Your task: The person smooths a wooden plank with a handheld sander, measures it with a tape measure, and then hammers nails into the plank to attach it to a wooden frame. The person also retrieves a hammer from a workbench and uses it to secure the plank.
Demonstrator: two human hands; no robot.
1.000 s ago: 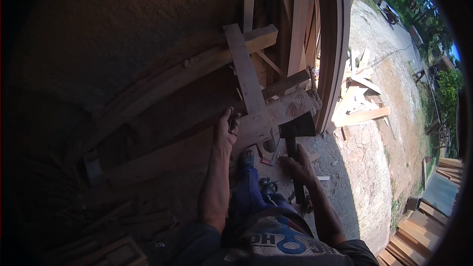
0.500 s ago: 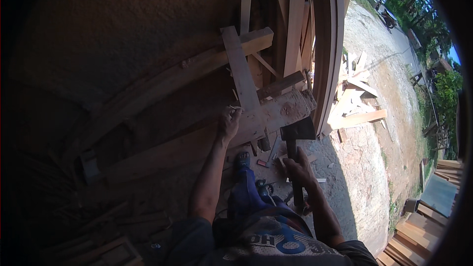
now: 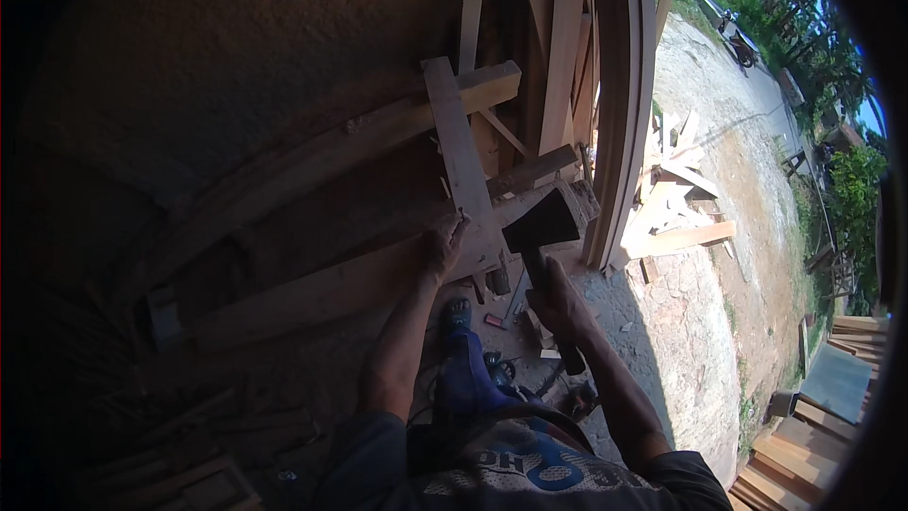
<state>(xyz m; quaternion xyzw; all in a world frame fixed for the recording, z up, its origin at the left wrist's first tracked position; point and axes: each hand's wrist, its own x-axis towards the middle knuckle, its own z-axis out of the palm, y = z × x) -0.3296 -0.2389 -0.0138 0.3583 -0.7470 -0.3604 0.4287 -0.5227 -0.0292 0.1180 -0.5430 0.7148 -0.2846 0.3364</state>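
My left hand (image 3: 442, 244) is closed at the edge of a flat, pale board (image 3: 456, 147). Something small and thin pokes up from its fingertips, too small to name. That board lies crosswise over a thick wooden beam (image 3: 350, 279). My right hand (image 3: 561, 301) grips the handle of a hatchet (image 3: 542, 222) with a dark, flared head. The head is raised beside the crossing and hides part of the beam's right end. A shorter dark wood piece (image 3: 534, 170) lies just beyond the beam.
Another long timber (image 3: 397, 115) runs along the wall side under the board's far end. Tall planks (image 3: 565, 47) and a curved frame (image 3: 619, 114) stand ahead. Offcuts (image 3: 681, 199) are heaped outside in sunlight. A small red object (image 3: 494, 321) lies by my foot. Stacked boards (image 3: 790, 464) are at lower right.
The hatchet has moved up and left, nearer my left hand, and its head has tilted. My left hand stays at the board's edge. The whole view has shifted slightly.
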